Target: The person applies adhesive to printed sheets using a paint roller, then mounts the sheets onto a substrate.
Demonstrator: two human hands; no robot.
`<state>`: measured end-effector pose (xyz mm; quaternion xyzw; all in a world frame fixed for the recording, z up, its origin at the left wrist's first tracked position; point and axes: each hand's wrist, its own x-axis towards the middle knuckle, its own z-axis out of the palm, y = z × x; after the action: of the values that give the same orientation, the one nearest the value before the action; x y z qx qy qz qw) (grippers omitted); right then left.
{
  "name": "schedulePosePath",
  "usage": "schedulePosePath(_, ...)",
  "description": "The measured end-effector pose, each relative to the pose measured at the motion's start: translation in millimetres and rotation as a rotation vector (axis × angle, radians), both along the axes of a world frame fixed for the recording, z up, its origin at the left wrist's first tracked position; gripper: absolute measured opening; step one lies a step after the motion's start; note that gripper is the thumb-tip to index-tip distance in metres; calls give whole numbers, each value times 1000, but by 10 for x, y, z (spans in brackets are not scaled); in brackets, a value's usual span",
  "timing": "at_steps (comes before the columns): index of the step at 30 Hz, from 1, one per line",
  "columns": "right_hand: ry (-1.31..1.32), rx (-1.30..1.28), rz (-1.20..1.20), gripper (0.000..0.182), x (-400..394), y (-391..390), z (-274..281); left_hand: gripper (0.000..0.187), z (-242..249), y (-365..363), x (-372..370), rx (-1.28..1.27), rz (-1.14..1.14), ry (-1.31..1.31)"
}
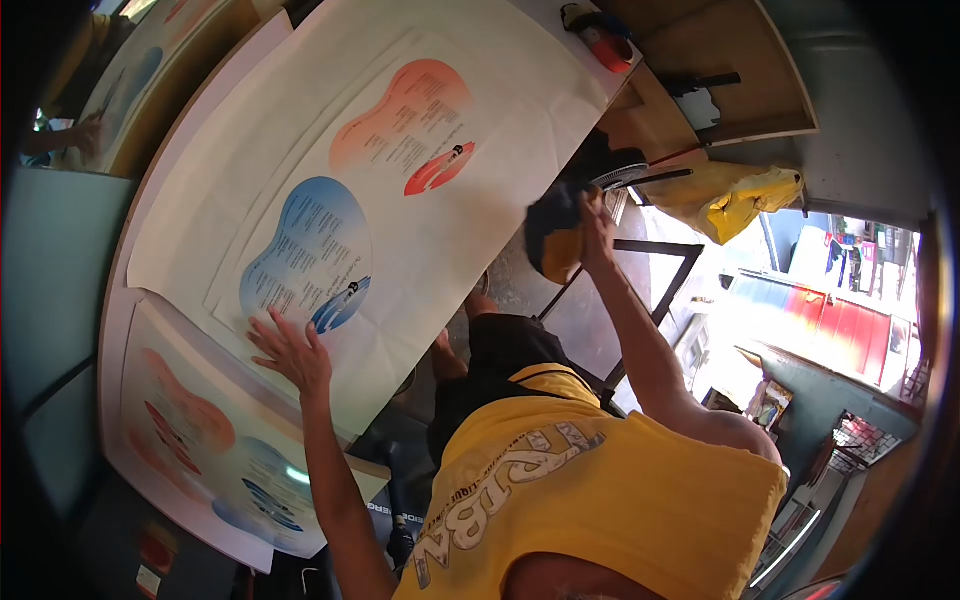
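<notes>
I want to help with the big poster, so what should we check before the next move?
1. Left hand flat on the printed sheet, near the blue shape: ok.
2. Right hand has a grip on the cloth: ok.
3. Cloth touching the sheet: cannot tell, it is right at the sheet's edge.
4. Sheet lying flat on the table: ok, only faint creases show.
5. Red object clear of the printed shapes: ok, it sits at the far corner.
6. Another person's hand away from this sheet: ok, it is on a different sheet.
</notes>
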<state>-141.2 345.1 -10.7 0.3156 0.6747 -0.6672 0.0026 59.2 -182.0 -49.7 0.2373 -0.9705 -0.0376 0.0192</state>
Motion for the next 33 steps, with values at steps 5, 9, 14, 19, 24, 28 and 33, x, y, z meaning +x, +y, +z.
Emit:
schedulePosePath(5, 214, -153, 674, 55, -389, -2084, 717, 73, -52, -367, -151, 129, -48, 165)
schedulePosePath(9, 560, 793, 1062, 84, -511, -3194, 368, 72, -164, -441, -65, 84, -74, 100)
schedulePosePath(14, 755, 891, 1266, 78, -70, -3704, -291, 72, -125, -416, -159, 61, -24, 77)
schedulePosePath(19, 933, 934, 1507, 66, 243, -3952, -382, 72, -37, -411, -203, 68, -10, 0)
schedulePosePath(24, 455, 1148, 1381, 54, -1047, -3204, -142, 69, 11, -398, -238, 130, 4, 4)
schedulePosePath(28, 492, 1822, 914, 48, -2511, -1742, -601, 67, -2, -440, -292, 143, -11, 28)
schedulePosePath(33, 400, 1661, 706, 44, -2583, -1532, -757, 68, 83, -400, -238, 150, -5, 16)
